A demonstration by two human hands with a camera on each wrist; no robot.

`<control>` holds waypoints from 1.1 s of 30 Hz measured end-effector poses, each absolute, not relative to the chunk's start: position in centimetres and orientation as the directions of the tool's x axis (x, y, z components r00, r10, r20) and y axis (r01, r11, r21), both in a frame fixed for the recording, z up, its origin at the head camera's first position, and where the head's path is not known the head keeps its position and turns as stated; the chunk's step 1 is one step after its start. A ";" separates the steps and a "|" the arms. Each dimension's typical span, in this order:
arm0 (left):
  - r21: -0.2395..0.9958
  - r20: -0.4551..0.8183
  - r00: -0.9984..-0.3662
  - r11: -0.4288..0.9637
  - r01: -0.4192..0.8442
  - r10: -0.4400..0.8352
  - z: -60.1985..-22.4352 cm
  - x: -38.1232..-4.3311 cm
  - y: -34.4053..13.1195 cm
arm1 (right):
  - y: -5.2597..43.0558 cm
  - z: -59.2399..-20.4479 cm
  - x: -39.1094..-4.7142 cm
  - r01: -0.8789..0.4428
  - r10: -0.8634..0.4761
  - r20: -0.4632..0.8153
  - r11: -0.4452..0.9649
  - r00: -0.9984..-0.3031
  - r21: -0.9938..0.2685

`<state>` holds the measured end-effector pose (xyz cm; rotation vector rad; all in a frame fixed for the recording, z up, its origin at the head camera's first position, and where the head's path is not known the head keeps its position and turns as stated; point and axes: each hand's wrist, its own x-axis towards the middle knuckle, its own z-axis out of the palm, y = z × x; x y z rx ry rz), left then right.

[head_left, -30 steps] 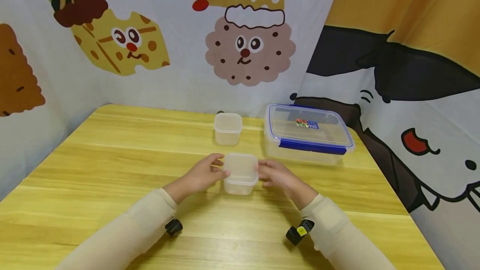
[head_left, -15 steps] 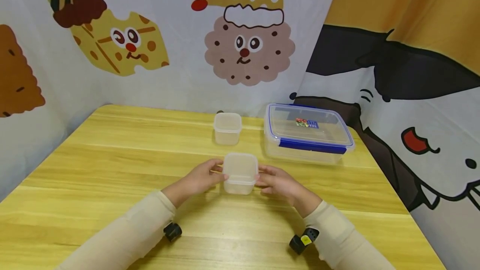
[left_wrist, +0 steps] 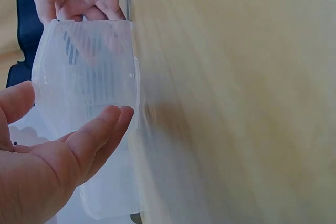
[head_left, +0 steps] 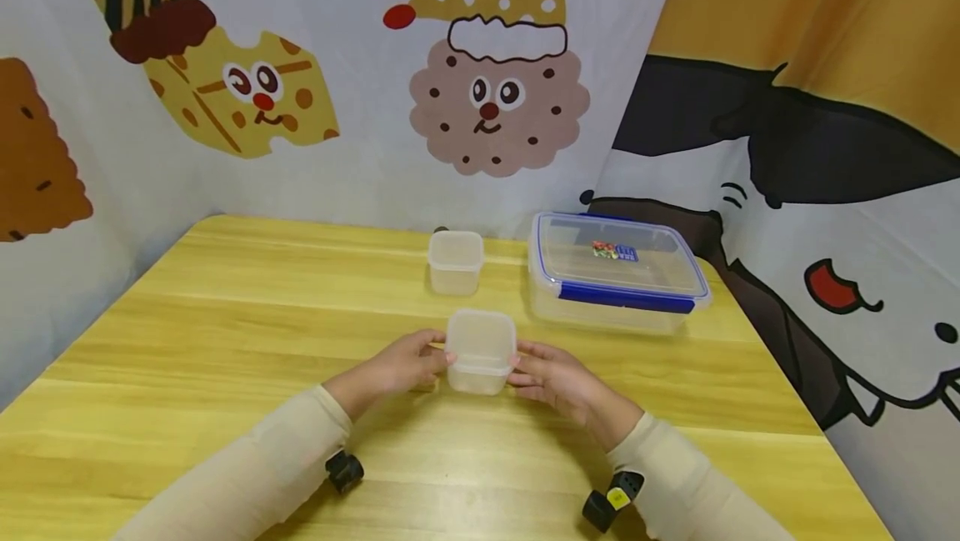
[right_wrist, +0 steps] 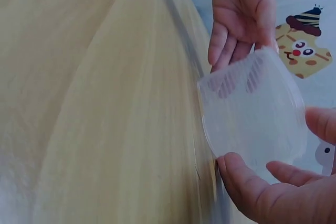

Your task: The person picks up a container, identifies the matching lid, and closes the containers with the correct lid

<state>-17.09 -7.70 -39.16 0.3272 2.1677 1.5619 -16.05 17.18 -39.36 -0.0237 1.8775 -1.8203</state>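
A small translucent plastic food container (head_left: 481,351) with rounded corners stands upright at the middle of the table in the head view. My left hand (head_left: 405,362) holds its left side, thumb at the upper rim and fingers along the wall. From the other side my right hand (head_left: 558,378) grips it the same way. In the left wrist view the container (left_wrist: 86,72) shows ribbed marks through its wall, close over the tabletop. The right wrist view has the fingers (right_wrist: 241,179) of my right hand against its lower side.
A second small container (head_left: 456,264) stands behind the held one. At the back right sits a large clear storage box (head_left: 618,262) with blue clips and a lid. A cartoon-printed curtain (head_left: 360,182) borders the wooden table (head_left: 225,316) at its back.
My right hand has shifted slightly toward me along the container's side, and the left hand has settled a little lower. The container stays nearly in place; the head view has tilted slightly.
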 end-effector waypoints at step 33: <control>0.980 -0.143 -0.921 0.181 -0.081 0.363 -37.0 -17.5 -10.9 | 13.4 -37.1 -16.9 0.302 -0.280 -0.287 -0.012 -0.916 -0.953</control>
